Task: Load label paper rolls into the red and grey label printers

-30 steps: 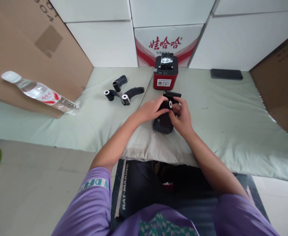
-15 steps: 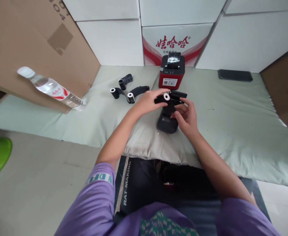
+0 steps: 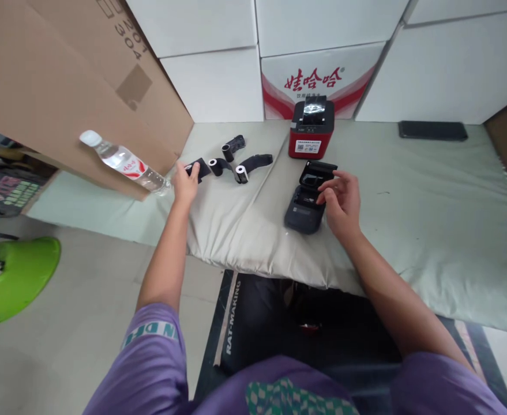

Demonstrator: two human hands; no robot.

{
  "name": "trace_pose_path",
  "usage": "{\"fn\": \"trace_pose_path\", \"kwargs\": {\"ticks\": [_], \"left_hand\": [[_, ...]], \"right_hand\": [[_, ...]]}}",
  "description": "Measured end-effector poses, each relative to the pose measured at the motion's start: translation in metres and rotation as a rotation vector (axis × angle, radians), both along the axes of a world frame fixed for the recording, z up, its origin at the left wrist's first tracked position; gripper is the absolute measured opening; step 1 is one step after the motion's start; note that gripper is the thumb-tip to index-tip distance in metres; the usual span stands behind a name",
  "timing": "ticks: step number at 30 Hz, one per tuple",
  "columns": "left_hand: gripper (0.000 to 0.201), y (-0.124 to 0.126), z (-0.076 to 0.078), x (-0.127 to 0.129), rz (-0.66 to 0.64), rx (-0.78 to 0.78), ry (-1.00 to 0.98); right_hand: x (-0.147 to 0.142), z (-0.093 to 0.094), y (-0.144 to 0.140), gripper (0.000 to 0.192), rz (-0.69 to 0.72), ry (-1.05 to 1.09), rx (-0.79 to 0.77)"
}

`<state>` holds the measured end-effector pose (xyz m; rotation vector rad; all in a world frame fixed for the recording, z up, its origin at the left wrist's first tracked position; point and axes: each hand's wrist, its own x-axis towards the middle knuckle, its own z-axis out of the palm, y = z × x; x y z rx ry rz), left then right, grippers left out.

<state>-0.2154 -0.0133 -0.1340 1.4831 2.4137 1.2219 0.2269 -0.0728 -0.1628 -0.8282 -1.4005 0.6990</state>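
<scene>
My left hand (image 3: 186, 183) is closed on a black paper roll (image 3: 201, 168) at the left of the covered surface. Much of this roll is hidden by the fingers. Just right of it lie several other black rolls, among them one with a white end (image 3: 241, 173) and a loose strip unrolled. My right hand (image 3: 344, 200) has its fingers loosely bent and apart, at the right side of a small dark portable printer (image 3: 304, 214). The printer's lid (image 3: 318, 173) stands open and its paper bay shows.
A red and black printer (image 3: 309, 129) stands behind the small one, before stacked white boxes (image 3: 212, 86). A water bottle (image 3: 126, 164) leans against a brown carton (image 3: 84, 115). At the back right lies a black phone-like slab (image 3: 432, 131). A green seat (image 3: 23, 282) is at floor level, left.
My left hand has carried the black roll from above the small printer leftward, to beside the other rolls. My right hand stays by the printer, whose open bay is now uncovered.
</scene>
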Motion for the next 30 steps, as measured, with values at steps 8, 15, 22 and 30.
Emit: {"fn": "trace_pose_path", "kwargs": {"ticks": [8, 15, 22, 30], "left_hand": [[0.037, -0.013, -0.014, 0.000, -0.116, -0.037, 0.107], [0.050, -0.034, -0.006, 0.001, -0.114, -0.138, 0.255], [0.062, -0.032, -0.007, 0.000, -0.185, -0.130, 0.072], [0.034, -0.030, -0.013, 0.001, -0.126, -0.121, 0.064]], "right_hand": [[0.007, -0.002, 0.011, 0.036, -0.095, 0.079, 0.070], [0.010, 0.003, 0.011, 0.042, -0.177, 0.062, 0.022], [0.010, 0.002, 0.014, 0.043, -0.176, 0.089, 0.035], [0.009, 0.001, 0.016, 0.045, -0.180, 0.106, 0.011]]}}
